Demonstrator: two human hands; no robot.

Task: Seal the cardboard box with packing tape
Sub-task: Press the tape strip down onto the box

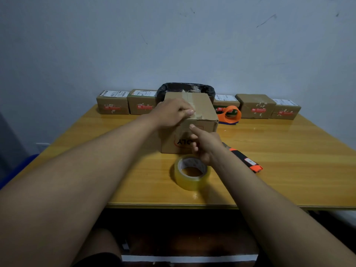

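**Inspector:** Right hand (205,144) sits at centre frame against the near face of the cardboard box (189,120), forefinger stretched up towards the top edge, remaining fingers curled loosely; it grips nothing I can make out.

**Clerk:** And nearest the camera?

**Inspector:** Below that hand, a roll of clear packing tape (192,172) lies flat on the yellow wooden table (289,170), just in front of the box. To its right lies an orange-and-black utility knife (246,159).

**Clerk:** The other hand?

**Inspector:** Left hand (171,112) lies palm down on the box's top left, fingers together, thumb pressing a tape strip (189,99) at the near top edge. The strip runs back across the lid.

**Clerk:** Farther back?

**Inspector:** An orange tape dispenser (230,114) stands right of the box. Behind it, a black-lined bin (185,88). Five small labelled parcels (112,103) line the wall, left and right of centre.
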